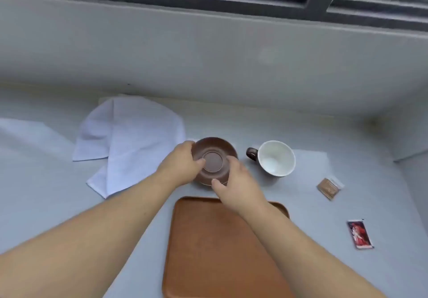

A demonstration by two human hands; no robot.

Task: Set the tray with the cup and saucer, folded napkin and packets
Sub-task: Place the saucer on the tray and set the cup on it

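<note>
Counter (58, 205) comes first: pale grey, running under a window, with everything for the job laid out across it so I can reach each piece. Next in size, the tray (208, 251) lies nearest me, bare, its far edge just short of the saucer, so I judge it is waiting to receive things one by one. Behind it to the left the napkin (129, 145) lies loosely spread, not yet folded, well clear of the tray. My left hand (183, 165) and right hand (234, 182) close on opposite sides of the saucer (213, 158), thumbs over its face and fingers at the rim; I think I take both sides to keep it level. Whether it rests on the counter or is lifted I cannot tell. The cup (275, 158) lies tipped just right of the saucer, mouth toward me, handle pointing left. Smallest, the brown packet (328, 187) and red packet (360, 234) sit apart on the right.
</note>
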